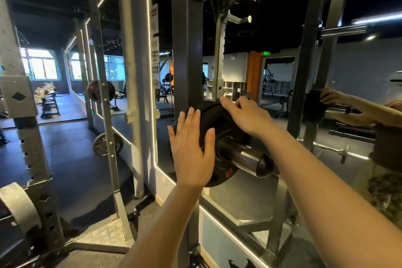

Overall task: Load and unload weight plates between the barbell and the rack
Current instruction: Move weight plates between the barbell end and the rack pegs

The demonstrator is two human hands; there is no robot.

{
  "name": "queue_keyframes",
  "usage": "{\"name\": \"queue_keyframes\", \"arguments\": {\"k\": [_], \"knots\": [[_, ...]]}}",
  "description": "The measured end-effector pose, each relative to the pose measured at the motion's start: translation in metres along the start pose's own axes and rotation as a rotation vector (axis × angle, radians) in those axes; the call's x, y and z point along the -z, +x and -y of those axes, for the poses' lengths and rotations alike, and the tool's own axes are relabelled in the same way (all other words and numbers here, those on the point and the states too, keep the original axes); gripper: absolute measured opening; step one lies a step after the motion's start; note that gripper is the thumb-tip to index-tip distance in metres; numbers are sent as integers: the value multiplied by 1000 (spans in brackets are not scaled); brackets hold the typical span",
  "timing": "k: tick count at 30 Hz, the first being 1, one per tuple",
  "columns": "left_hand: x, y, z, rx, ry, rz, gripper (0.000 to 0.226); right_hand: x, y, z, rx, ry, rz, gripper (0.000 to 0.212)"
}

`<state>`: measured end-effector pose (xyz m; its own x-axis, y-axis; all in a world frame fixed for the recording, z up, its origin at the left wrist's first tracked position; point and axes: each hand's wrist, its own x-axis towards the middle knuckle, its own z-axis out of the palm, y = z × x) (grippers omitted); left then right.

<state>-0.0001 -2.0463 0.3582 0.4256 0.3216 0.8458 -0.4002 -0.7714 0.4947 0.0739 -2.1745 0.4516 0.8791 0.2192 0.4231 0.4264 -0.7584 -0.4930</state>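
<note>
Both forearms are seen reaching fwd from the bottom edge toward a black weight plate (214, 137) seated on a barbell sleeve (245, 156). Left hand (191, 148) is held flat, fingers straight and spread, palm laid against or just off the plate's near face on its left side; contact can't be confirmed. Right hand (245, 115) is draped over the plate's upper rim, fingers curled over the top edge, so a grip on the rim is judged likely. Sleeve's long axis is run toward the camera and to the right, its free end (264, 166) pointed below the right forearm, w/ bare steel shown between plate and end. Plate is thus stood face-on to the hands, hung beside a rack upright (187, 50). Any unloading would have to be done along that axis, i.e. plate drawn toward the body and rightward; seating it would be the opposite push. Right hand is judged nearer the rim, left better placed for pushing. Mirror (348, 93) behind shows the same reach.
</note>
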Motion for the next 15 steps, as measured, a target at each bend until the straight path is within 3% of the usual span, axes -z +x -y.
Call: {"name": "queue_keyframes", "arguments": {"k": [5,8,11,15], "knots": [[-1,-1,-2,10,0,-17,58,-1,0,0,-1,-6,-12,74],[-1,-7,-8,16,-75,-14,57,1,1,-2,9,118,20,68],[-1,-14,-11,-4,-151,-1,56,-2,1,0,17,192,44,76],[0,-12,-10,-15,-126,-2,54,-1,1,0,-18,103,109,86]]}}
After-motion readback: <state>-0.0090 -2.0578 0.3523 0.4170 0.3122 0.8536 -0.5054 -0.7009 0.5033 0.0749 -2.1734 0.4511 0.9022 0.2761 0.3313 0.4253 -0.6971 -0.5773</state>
